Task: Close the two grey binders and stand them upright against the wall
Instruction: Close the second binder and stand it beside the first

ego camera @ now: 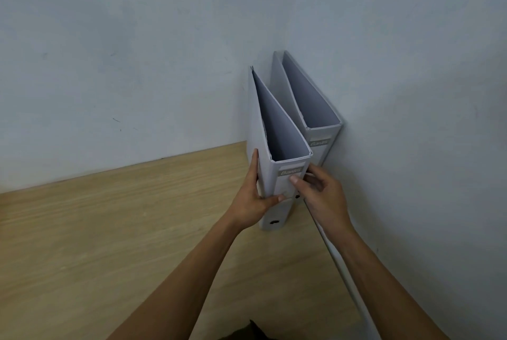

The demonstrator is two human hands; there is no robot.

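Note:
Two closed grey binders stand upright side by side in the corner where the walls meet. The far binder rests against the right wall. The near binder stands just left of it, spine facing me. My left hand grips the near binder's left cover and spine, thumb across the spine. My right hand holds the spine's right edge, fingers tucked between the two binders.
A light wooden tabletop stretches to the left and toward me. The back wall meets it along the far edge. A pale strip runs along the table's right edge by the wall.

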